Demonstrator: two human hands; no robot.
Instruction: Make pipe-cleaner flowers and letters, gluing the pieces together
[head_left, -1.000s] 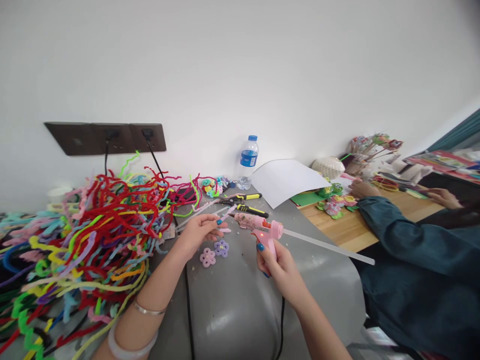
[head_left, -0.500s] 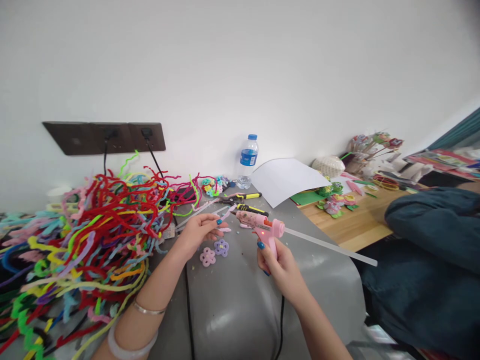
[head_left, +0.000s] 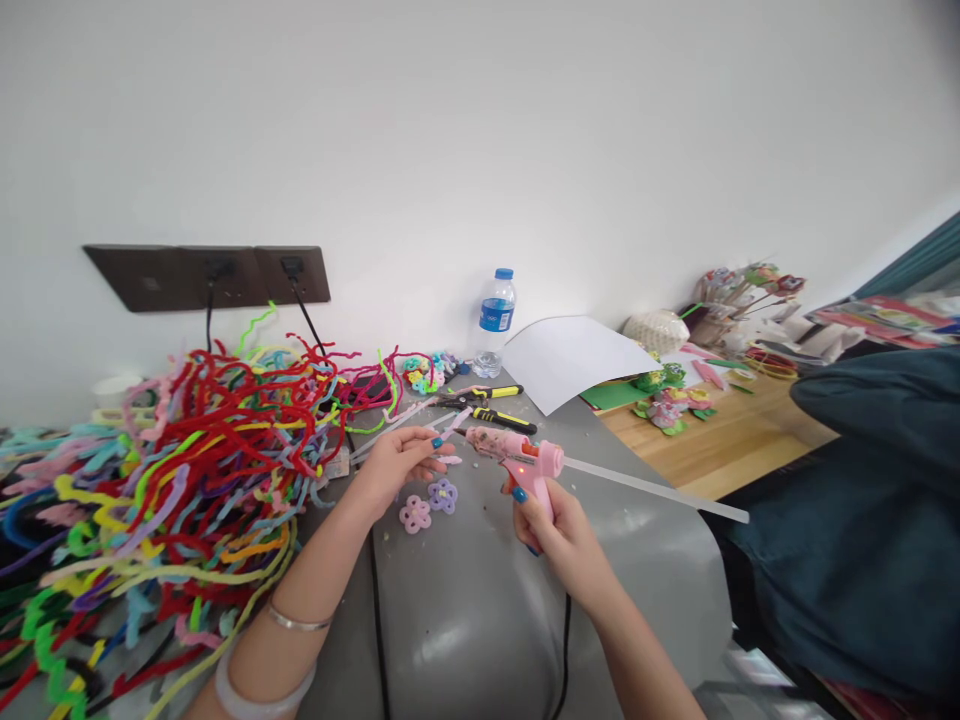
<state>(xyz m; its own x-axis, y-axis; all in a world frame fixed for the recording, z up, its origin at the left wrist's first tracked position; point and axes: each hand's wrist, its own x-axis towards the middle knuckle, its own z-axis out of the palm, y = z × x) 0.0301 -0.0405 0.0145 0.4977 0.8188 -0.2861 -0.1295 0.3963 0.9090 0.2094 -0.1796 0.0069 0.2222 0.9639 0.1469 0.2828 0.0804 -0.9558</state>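
My right hand (head_left: 551, 525) is wrapped round the handle of a pink hot glue gun (head_left: 517, 455), whose small light glows orange. A long clear glue stick (head_left: 656, 487) sticks out of its back end. The gun's nozzle points left, close to a pale lilac pipe cleaner (head_left: 454, 424) pinched in the fingers of my left hand (head_left: 405, 465). Whether nozzle and pipe cleaner touch, I cannot tell. Just below that hand, a pink pipe-cleaner flower (head_left: 415, 514) and a purple pipe-cleaner flower (head_left: 443, 496) lie side by side on the grey table (head_left: 480, 620).
A big heap of coloured pipe cleaners (head_left: 187, 480) covers the left side. Behind my hands lie yellow-and-black pliers (head_left: 502, 418), a water bottle (head_left: 496, 320) and white paper (head_left: 570, 355). A person in dark clothing (head_left: 885, 510) is at the right. Black cords run down the front.
The glue gun has shifted slightly left, its nozzle nearer my left fingers. My left hand has barely moved. The person at the right has leaned a little further right.
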